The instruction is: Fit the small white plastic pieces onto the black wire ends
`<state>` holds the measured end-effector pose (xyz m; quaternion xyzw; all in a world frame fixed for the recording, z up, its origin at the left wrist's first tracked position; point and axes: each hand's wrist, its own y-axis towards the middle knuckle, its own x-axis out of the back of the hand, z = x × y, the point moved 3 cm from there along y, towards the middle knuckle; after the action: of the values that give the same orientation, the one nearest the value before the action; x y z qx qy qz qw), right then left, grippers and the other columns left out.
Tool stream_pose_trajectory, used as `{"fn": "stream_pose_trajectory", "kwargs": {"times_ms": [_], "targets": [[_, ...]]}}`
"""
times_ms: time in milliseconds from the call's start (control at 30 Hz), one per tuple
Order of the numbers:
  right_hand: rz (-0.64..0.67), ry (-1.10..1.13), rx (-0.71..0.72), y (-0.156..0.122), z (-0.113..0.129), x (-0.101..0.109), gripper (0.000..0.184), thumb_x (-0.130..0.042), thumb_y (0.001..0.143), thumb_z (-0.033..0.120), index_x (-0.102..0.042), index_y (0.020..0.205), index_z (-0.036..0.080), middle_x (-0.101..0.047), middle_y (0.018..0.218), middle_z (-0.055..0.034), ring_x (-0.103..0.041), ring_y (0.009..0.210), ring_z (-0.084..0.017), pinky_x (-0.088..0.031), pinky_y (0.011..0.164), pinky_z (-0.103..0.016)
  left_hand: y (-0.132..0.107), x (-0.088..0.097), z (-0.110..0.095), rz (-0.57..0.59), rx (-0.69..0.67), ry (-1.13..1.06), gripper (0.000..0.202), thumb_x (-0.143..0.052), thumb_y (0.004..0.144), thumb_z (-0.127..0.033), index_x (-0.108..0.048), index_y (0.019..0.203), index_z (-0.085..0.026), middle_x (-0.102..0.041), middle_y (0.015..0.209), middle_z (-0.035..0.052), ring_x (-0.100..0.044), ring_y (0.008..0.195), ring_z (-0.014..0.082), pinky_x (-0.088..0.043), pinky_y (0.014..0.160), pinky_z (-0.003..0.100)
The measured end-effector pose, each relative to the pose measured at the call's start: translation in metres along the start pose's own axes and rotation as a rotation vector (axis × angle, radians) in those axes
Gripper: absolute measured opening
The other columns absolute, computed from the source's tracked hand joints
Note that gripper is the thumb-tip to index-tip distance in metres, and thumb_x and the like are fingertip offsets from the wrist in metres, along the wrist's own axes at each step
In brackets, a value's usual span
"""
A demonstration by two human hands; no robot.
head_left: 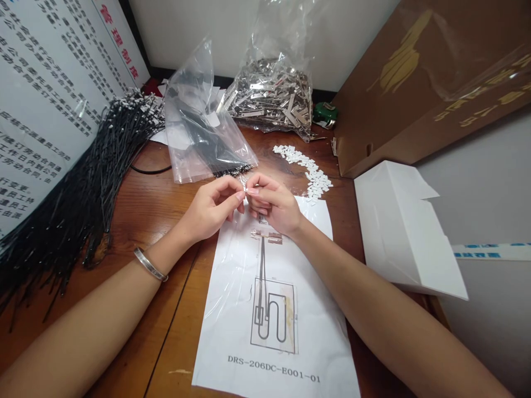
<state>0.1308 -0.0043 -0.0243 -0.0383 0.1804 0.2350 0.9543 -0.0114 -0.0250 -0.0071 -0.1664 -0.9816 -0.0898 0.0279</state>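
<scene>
Pinching a tiny white piece (246,190): left hand (213,207), right hand (275,204), above flat printed paper (315,320).

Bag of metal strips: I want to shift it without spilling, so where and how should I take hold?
Probably best to gather the bag by its slack upper plastic, from above: that part rises loose over the metal strips, whose bulk spreads the lower part too wide to pinch easily.

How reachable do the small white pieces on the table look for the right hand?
Probably yes: the white pieces lie just beyond the right hand, and nothing visible stands between them. Its fingertips seem to pinch a tiny item, though, so may need freeing first.
</scene>
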Motion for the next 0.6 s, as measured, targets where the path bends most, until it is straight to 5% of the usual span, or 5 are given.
{"fn": "stream_pose_trajectory", "kwargs": {"times_ms": [600], "targets": [[0.03,-0.058,0.024,-0.0006,-0.0013,0.0007,0.023,-0.071,0.073,0.035,-0.053,0.071,0.021,-0.036,0.042,0.0111,-0.026,0.038,-0.005,-0.031,0.04,-0.019,0.0014,0.0004,-0.002,-0.001,0.04,-0.033,0.029,-0.069,0.082,-0.044,-0.057,0.075,-0.018,-0.059,0.063,-0.0007,-0.052,0.051,0.0101,-0.042,0.049,0.023]]}}
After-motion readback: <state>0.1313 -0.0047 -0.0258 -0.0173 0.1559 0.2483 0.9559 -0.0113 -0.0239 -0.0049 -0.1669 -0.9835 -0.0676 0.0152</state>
